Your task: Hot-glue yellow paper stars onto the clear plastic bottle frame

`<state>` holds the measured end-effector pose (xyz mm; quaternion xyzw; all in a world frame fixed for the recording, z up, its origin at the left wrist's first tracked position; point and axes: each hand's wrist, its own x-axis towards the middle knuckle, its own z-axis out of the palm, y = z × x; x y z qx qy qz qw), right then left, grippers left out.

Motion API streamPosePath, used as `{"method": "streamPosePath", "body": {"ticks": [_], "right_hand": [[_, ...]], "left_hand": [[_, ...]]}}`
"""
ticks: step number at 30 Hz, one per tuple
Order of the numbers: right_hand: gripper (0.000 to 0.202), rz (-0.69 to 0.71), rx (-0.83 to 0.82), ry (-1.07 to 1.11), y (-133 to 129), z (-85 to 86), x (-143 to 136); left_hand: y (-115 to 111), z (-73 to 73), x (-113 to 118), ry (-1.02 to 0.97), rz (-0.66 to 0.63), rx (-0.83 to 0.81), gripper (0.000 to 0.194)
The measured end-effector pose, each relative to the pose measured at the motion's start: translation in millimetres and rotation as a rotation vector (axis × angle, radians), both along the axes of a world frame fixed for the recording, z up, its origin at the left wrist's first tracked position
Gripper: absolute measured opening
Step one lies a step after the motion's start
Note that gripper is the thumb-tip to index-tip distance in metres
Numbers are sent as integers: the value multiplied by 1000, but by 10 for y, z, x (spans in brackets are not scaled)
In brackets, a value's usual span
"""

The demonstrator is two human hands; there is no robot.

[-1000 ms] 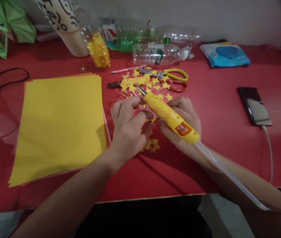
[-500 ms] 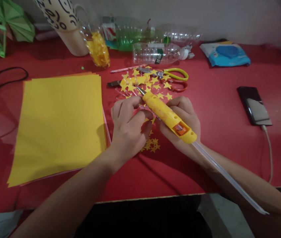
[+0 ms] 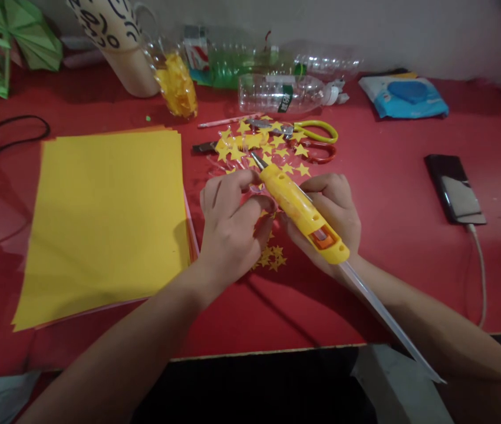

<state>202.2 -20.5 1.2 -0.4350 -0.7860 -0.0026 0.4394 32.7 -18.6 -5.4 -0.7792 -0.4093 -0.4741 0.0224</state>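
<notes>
My right hand (image 3: 332, 218) is wrapped round a yellow glue gun (image 3: 299, 206), its metal tip pointing up and left and a long clear glue stick (image 3: 392, 321) sticking out of its back. Left of the gun, my left hand (image 3: 233, 221) has its thumb and fingers bent together in a pinch near the tip; what they hold is too small to make out. Yellow paper stars (image 3: 301, 150) lie scattered beyond both hands, over scissors (image 3: 316, 131) and clear thin strips. More small stars (image 3: 272, 259) lie on the red table below the hands.
A stack of yellow paper (image 3: 109, 218) lies at the left. Plastic bottles (image 3: 295, 97), a cup (image 3: 133, 68) and a clear container with yellow pieces (image 3: 177, 88) line the back. At the right are a blue wipes pack (image 3: 405, 97) and a phone (image 3: 454, 191) with a cable.
The glue gun has shifted slightly right and down, its tip moving a little away from my left fingers. The glue stick's rear end has swung left. My left hand has barely moved.
</notes>
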Motion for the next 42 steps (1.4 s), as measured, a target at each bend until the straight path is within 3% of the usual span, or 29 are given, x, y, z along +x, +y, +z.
{"method": "streamPosePath", "body": {"ticks": [17,21,24,36,42], "right_hand": [[13,-40,-92,54,-72,65,-7],[6,42,24,61,-100,94,29],[4,103,84,-11,-78,77,46],[6,130,108,-1,-47,15,18],[11,98,92,-36,-55,19,21]], "left_hand": [[-10,27,-6,13,8,-28,11],[-11,29,-26,-18,-34,-98,2],[-15,25,-30,-26,-39,-159,7],[-9,11,-19,4,-4,-76,8],[-9,4,-30,-67,-51,-164,11]]}}
